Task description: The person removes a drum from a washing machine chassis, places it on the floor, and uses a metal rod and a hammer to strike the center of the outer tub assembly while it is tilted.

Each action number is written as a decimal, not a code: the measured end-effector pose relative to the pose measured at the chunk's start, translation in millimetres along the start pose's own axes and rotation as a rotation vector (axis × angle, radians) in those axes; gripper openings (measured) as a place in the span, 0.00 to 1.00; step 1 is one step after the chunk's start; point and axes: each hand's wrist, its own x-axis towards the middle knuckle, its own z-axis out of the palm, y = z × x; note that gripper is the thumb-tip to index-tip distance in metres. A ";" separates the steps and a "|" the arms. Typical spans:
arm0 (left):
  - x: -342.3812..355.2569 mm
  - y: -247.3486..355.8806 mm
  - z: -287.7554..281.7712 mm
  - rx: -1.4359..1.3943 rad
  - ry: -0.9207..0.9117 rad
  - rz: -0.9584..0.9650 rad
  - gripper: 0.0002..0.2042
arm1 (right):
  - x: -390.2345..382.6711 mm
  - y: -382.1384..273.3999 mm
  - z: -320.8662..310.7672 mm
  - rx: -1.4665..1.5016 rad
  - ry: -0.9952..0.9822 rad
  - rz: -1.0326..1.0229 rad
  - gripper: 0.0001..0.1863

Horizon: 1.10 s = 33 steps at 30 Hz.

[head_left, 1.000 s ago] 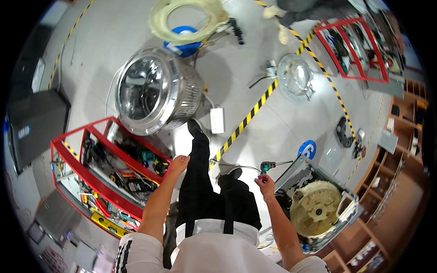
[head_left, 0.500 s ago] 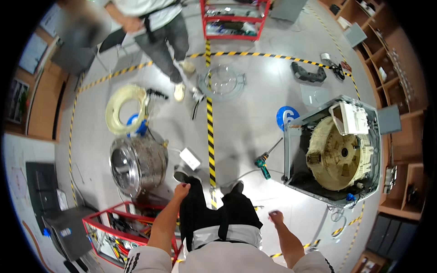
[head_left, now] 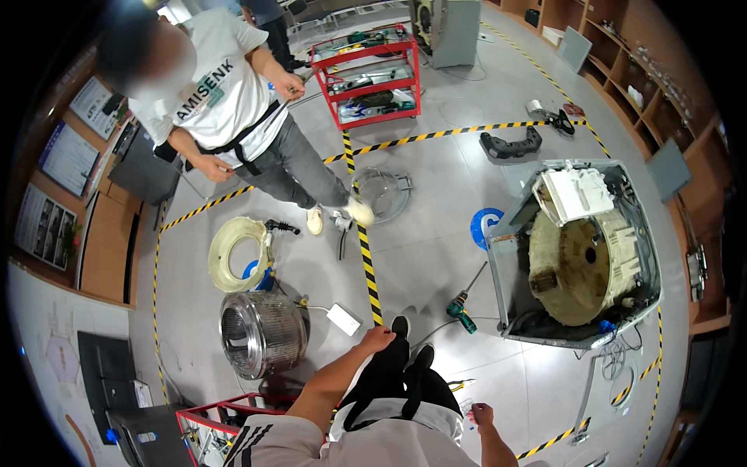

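My left hand (head_left: pixel 378 339) hangs in front of my legs with its fingers curled, nothing visible in it. Beside my right leg, my right hand (head_left: pixel 482 414) has its fingers pinched together; what they hold, if anything, is too small to name. On the floor near that hand lies a yellow-handled tool (head_left: pixel 462 384), perhaps pliers. Farther ahead is a green and black power drill (head_left: pixel 462 313) with a long bit. A steel washing machine drum (head_left: pixel 268 335) stands to the left. On the right sits an opened washing machine cabinet (head_left: pixel 502 300) with a dirty cream tub (head_left: pixel 548 268) inside.
A person (head_left: pixel 226 101) stands ahead left. Near them lie a cream ring (head_left: pixel 220 261), a transparent round door (head_left: pixel 381 194) and a white power strip (head_left: pixel 343 320). Red tool carts stand at the far side (head_left: pixel 366 121) and lower left (head_left: pixel 185 424). A dark curved part (head_left: pixel 510 145) lies beyond the cabinet.
My view has tilted up and shifted, showing more of the far side. The other person has stepped forward and to the right. My feet and both hands have moved.
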 end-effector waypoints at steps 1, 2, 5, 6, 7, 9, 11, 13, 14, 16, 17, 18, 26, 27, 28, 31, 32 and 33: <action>7.8 -3.8 5.2 0.017 -0.025 -0.010 0.20 | -2.7 6.9 0.4 -0.023 0.024 -0.005 0.10; 7.2 -6.9 10.4 0.033 -0.059 -0.028 0.20 | -10.0 14.7 -2.4 -0.002 0.047 0.004 0.10; 0.7 -7.8 4.2 0.077 -0.119 -0.097 0.19 | -30.0 29.9 -5.7 0.133 0.143 0.113 0.07; 10.1 -30.5 10.0 0.093 -0.104 -0.086 0.18 | -20.5 49.5 -11.5 0.002 0.108 -0.052 0.04; 11.2 -60.8 12.9 0.118 -0.138 -0.103 0.19 | -16.6 51.3 -15.6 -0.285 0.050 -0.053 0.03; 4.3 -49.3 8.2 0.173 -0.204 -0.153 0.21 | -40.1 51.0 -19.8 0.222 0.194 0.106 0.03; 9.5 -58.5 8.7 0.179 -0.277 -0.150 0.21 | -55.3 45.9 -21.6 0.337 0.216 0.181 0.06; 16.3 -59.5 11.8 0.182 -0.337 -0.165 0.20 | -63.2 55.8 -19.1 0.316 0.247 0.184 0.08; 22.0 -57.5 6.6 0.179 -0.364 -0.189 0.20 | -71.1 46.5 -11.7 0.327 0.258 0.152 0.09; 39.5 -75.8 1.2 0.207 -0.335 -0.121 0.19 | -90.7 21.9 7.7 0.445 0.305 0.198 0.10; 46.1 -68.9 1.1 0.157 -0.328 -0.103 0.19 | -100.2 15.9 13.3 0.413 0.313 0.220 0.13; 54.3 -60.2 -0.3 0.108 -0.318 -0.082 0.19 | -105.4 16.2 21.9 0.423 0.328 0.222 0.13; 112.0 36.9 -10.9 0.060 -0.412 -0.122 0.17 | -123.2 66.4 65.1 0.530 0.426 0.252 0.14; 114.6 50.2 -7.6 0.057 -0.419 -0.108 0.17 | -125.7 74.3 66.5 0.527 0.422 0.261 0.14; 114.2 68.2 -4.1 0.051 -0.422 -0.095 0.17 | -128.1 78.3 66.4 0.523 0.415 0.267 0.14; 103.3 106.6 16.5 0.038 -0.402 0.009 0.17 | -132.7 90.9 59.5 0.511 0.347 0.302 0.12; 97.0 126.5 26.4 0.040 -0.398 0.042 0.17 | -130.3 98.2 54.6 0.442 0.328 0.290 0.12; 87.5 145.2 37.1 0.031 -0.437 0.011 0.18 | -126.5 104.6 48.7 0.584 0.347 0.274 0.10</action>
